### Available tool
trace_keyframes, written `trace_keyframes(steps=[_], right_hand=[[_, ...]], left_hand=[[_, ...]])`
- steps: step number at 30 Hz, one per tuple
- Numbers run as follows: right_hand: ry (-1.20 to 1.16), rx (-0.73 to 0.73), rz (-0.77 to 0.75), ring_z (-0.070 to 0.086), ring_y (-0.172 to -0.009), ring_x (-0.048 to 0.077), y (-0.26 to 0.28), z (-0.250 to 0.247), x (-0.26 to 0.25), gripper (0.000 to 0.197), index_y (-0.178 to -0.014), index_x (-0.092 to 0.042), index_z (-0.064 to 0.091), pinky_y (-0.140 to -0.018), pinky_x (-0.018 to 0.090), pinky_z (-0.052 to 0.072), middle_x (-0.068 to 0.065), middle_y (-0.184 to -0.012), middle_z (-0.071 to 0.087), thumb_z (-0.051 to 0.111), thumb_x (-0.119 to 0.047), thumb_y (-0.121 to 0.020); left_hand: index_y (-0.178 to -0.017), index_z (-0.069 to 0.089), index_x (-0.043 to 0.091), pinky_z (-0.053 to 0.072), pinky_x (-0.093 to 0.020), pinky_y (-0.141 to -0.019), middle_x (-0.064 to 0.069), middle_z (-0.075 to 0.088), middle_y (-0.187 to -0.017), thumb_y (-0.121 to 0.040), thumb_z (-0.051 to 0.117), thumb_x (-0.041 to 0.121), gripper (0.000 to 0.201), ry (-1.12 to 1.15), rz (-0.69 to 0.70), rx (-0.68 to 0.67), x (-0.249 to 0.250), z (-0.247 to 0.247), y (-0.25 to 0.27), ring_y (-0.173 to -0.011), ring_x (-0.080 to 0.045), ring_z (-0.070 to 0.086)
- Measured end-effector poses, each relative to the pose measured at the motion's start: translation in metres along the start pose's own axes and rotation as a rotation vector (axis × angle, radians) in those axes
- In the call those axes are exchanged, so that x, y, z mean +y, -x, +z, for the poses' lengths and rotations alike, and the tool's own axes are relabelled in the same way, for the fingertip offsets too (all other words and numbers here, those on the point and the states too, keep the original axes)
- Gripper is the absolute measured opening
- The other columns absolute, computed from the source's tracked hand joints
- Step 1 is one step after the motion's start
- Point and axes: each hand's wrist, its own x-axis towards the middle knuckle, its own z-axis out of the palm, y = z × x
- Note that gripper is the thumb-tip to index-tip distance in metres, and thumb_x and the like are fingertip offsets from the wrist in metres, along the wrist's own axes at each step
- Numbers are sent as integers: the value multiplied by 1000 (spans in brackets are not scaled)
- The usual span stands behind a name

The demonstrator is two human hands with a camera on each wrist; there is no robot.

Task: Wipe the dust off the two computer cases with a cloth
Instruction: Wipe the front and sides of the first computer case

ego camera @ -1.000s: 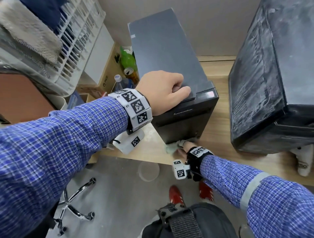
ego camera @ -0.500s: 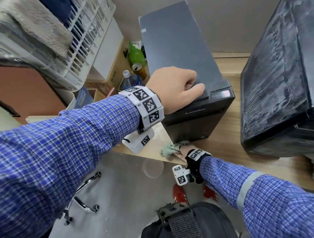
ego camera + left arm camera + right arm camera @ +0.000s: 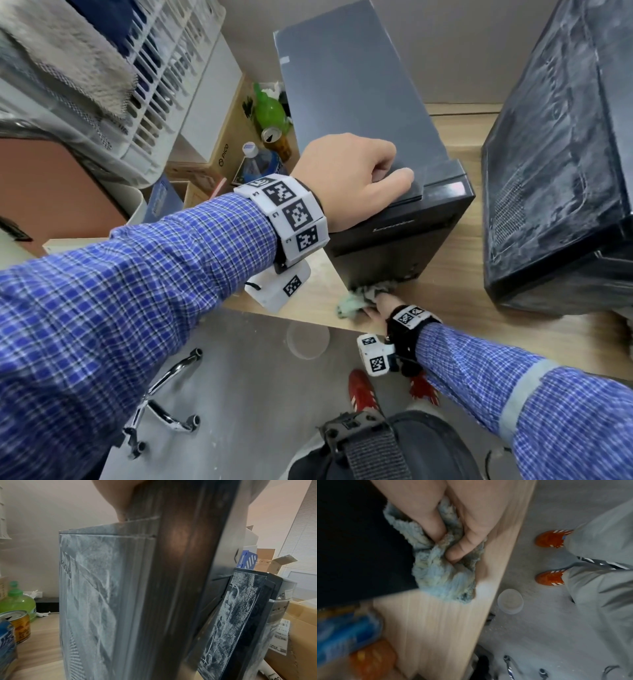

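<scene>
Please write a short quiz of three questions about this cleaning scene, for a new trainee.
1. True or false: the left hand rests on top of the left case.
2. Where is the cloth now? A) on the right case B) at the foot of the left case's front C) on the floor
3. Fill in: the right hand grips the ____.

Key: 1 true; 2 B; 3 cloth.

Green bottle (image 3: 270, 110), can (image 3: 274, 137), desk (image 3: 455, 301)
</scene>
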Motion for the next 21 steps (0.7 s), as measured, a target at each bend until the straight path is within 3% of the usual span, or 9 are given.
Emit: trace_keyframes(steps=[1, 2, 4, 6, 9, 11, 14, 17, 21], right_hand=[[59, 36, -65, 48, -127, 24, 2, 8, 8, 45, -145, -7, 37, -94, 22, 46, 12, -148, 41, 39, -25, -103], [357, 30, -223, 46, -130, 27, 6, 16, 13, 48, -142, -8, 42, -103, 26, 39, 14, -146, 44, 39, -34, -103], [634, 37, -270, 45, -131, 30, 17, 23, 7, 50, -139, -7, 45, -106, 29, 32, 15, -144, 47, 39, -40, -102], [377, 49, -225, 41, -134, 30, 14, 11, 3, 49, -146, -6, 35, -104, 26, 36, 14, -150, 39, 37, -31, -103], [-267, 3, 6, 43, -132, 28, 1, -23, -15, 52, -150, -13, 16, -67, 14, 51, 3, -154, 27, 34, -6, -102], [-472, 59, 86, 48, -128, 27, -7, -51, -21, 59, -150, -20, 12, -60, 13, 50, -8, -147, 28, 38, -3, -100], [-585, 74, 80, 47, -129, 27, -6, -47, -27, 56, -150, -17, 17, -66, 14, 52, -4, -146, 32, 40, -5, -100], [-427, 27, 50, 40, -134, 29, 12, -22, -14, 46, -144, -3, 34, -104, 28, 41, 15, -148, 38, 46, -9, -100], [-482, 6, 76, 50, -112, 26, 11, -13, -16, 33, -133, -5, 43, -91, 34, 47, 17, -142, 43, 41, -1, -100]], left_hand=[[-65, 36, 19, 25, -27, -52, 2, 41, -53, -90, 42, 50, 40, -1, -1, 2, -1, -1, 0, -54, -12, 42], [-66, 37, 18, 24, -27, -52, 2, 41, -53, -90, 42, 50, 40, -4, 1, 2, -1, -1, 0, -55, -12, 43], [-68, 41, 18, 24, -26, -52, 1, 43, -54, -90, 42, 50, 39, -5, 11, -6, -2, -1, 1, -56, -14, 44], [-70, 43, 17, 25, -25, -52, 1, 45, -55, -90, 42, 50, 38, -10, 14, -7, -2, -2, 0, -58, -16, 44], [-69, 42, 17, 25, -27, -52, 1, 45, -55, -88, 41, 51, 39, -7, 4, -7, -2, -2, 1, -59, -19, 45], [-69, 41, 17, 24, -29, -53, 1, 45, -55, -88, 41, 51, 39, -8, -2, -10, -1, -2, 1, -58, -16, 45], [-69, 42, 17, 24, -31, -53, 1, 44, -55, -89, 38, 51, 40, -14, -7, -17, 0, -3, 0, -58, -15, 44], [-70, 42, 16, 24, -32, -52, -1, 44, -56, -89, 35, 51, 41, -17, 0, -32, 1, -3, 0, -57, -16, 44], [-71, 44, 16, 23, -33, -54, -1, 45, -57, -90, 36, 50, 40, -30, 14, -40, 0, -5, 1, -58, -18, 44]])
